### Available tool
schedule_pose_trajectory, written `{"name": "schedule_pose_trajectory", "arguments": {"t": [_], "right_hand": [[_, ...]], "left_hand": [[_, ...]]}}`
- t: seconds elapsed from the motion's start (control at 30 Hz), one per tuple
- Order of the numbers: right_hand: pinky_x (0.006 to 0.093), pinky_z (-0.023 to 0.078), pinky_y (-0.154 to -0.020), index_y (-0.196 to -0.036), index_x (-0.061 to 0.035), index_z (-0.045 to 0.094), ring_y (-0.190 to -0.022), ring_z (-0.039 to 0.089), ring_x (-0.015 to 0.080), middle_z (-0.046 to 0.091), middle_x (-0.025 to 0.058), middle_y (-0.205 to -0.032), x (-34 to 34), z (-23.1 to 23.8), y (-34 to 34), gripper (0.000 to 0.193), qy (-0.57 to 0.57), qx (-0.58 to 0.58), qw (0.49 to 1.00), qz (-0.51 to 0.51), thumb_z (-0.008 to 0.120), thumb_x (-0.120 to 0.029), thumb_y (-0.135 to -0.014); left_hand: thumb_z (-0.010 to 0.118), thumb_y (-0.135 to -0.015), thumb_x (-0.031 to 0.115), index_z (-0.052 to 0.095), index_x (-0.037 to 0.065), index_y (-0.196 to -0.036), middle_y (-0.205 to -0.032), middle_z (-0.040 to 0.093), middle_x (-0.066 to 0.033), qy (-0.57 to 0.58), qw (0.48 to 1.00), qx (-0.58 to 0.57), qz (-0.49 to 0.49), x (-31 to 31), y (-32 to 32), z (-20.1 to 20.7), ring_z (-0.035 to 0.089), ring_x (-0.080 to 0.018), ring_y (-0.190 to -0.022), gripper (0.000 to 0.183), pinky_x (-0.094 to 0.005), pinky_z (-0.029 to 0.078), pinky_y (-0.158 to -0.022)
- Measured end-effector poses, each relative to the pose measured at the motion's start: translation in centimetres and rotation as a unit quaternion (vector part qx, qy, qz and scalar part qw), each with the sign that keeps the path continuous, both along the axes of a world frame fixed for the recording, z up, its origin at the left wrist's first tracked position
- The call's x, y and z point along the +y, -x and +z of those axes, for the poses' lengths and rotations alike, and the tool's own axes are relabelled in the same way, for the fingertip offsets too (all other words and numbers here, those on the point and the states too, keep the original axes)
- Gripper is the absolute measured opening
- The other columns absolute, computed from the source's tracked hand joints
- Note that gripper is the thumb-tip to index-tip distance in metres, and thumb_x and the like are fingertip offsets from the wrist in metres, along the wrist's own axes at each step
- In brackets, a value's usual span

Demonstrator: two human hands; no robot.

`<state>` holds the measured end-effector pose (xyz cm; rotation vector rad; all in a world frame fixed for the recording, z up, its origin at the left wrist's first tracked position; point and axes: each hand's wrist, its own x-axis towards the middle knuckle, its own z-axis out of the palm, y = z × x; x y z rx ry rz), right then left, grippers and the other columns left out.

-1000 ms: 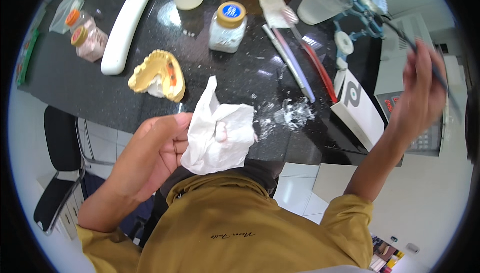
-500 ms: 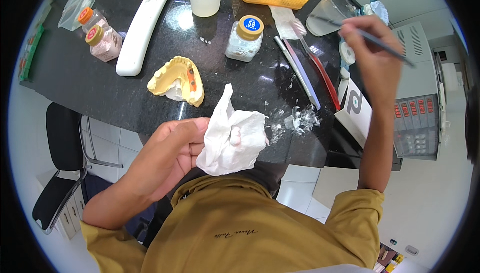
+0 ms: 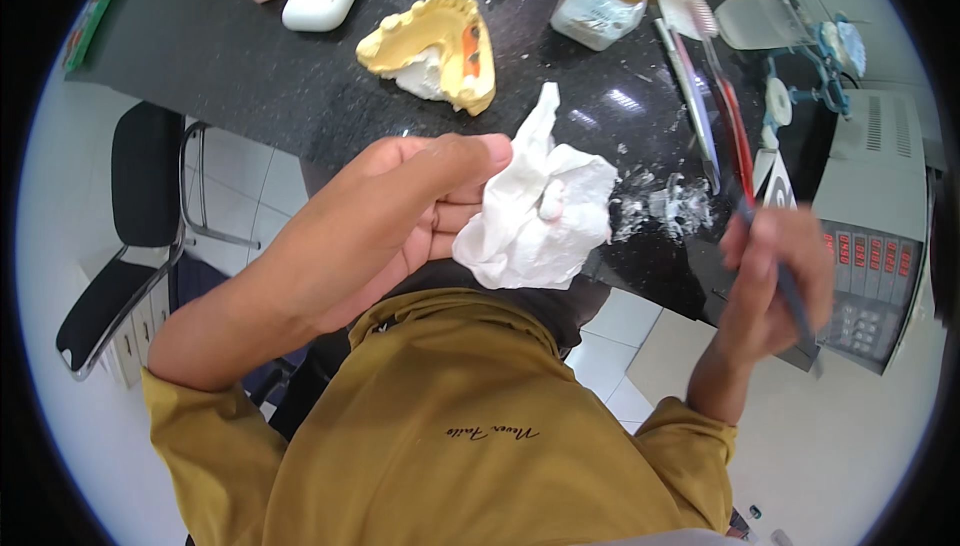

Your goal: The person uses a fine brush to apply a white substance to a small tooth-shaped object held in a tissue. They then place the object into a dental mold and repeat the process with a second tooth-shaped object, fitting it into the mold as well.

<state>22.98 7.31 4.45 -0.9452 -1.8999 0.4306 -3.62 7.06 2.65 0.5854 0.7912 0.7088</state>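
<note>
White tissue (image 3: pixel 520 241), left fingers (image 3: pixel 458 216) pinching its edge

Pale lump (image 3: pixel 552 200) on crumpled tissue (image 3: pixel 522 239)

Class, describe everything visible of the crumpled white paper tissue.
The crumpled white paper tissue looks thin and soft, spread unevenly with folds, one corner pointing away from the person. The grip of the left hand pinches its left side. A small pale lump rests near its middle. It seems held in the air by the near edge of the glossy black tabletop.
</note>
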Motion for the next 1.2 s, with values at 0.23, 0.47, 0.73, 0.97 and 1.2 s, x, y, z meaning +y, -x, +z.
{"name": "schedule_pose_trajectory", "arguments": {"t": [0.23,0.47,0.73,0.97,1.2], "right_hand": [[0.0270,0.047,-0.045,-0.084,-0.0040,0.059,-0.053,0.059,0.0203,0.060,0.0093,-0.069,-4.4,-3.8,3.0,0.018,-0.008,0.069,0.996,0.063,0.066,-0.003,-0.068],[0.0268,0.047,-0.044,-0.084,-0.0036,0.059,-0.052,0.059,0.0197,0.060,0.0087,-0.066,-3.6,-4.1,3.3,0.023,-0.022,0.014,0.994,0.107,0.066,0.002,-0.062],[0.0264,0.047,-0.045,-0.086,-0.0040,0.060,-0.052,0.059,0.0196,0.060,0.0089,-0.066,-3.5,-3.9,3.3,0.024,-0.017,0.011,0.994,0.108,0.067,0.001,-0.064],[0.0262,0.048,-0.047,-0.087,-0.0052,0.059,-0.053,0.059,0.0193,0.060,0.0084,-0.067,-3.7,-3.8,3.1,0.025,-0.005,0.004,0.995,0.098,0.068,0.000,-0.065],[0.0265,0.048,-0.047,-0.087,-0.0058,0.060,-0.053,0.059,0.0188,0.060,0.0079,-0.067,-3.6,-3.6,3.3,0.025,-0.001,-0.002,0.995,0.099,0.068,0.000,-0.064]], "left_hand": [[0.037,-0.094,0.027,0.046,-0.016,-0.118,-0.108,0.060,-0.0230,-0.007,1.000,0.008,0.003,-0.3,0.0,0.0,0.063,-0.0239,-0.096,0.049,-0.0326,0.049,-0.088],[0.037,-0.094,0.028,0.046,-0.016,-0.118,-0.109,0.060,-0.0234,-0.013,1.000,0.014,-0.010,-0.4,0.2,-0.2,0.063,-0.0243,-0.098,0.050,-0.0324,0.049,-0.087],[0.037,-0.094,0.029,0.046,-0.015,-0.119,-0.107,0.061,-0.0227,0.000,1.000,0.021,-0.019,-0.4,0.4,-0.1,0.064,-0.0228,-0.096,0.051,-0.0313,0.050,-0.086],[0.036,-0.094,0.030,0.047,-0.014,-0.119,-0.104,0.062,-0.0210,-0.002,0.999,0.031,-0.021,-0.4,0.4,0.1,0.064,-0.0211,-0.094,0.051,-0.0306,0.050,-0.085],[0.037,-0.094,0.030,0.048,-0.013,-0.118,-0.103,0.063,-0.0203,-0.009,0.998,0.061,-0.022,-0.4,0.6,-0.1,0.064,-0.0205,-0.093,0.051,-0.0304,0.050,-0.085]]}}
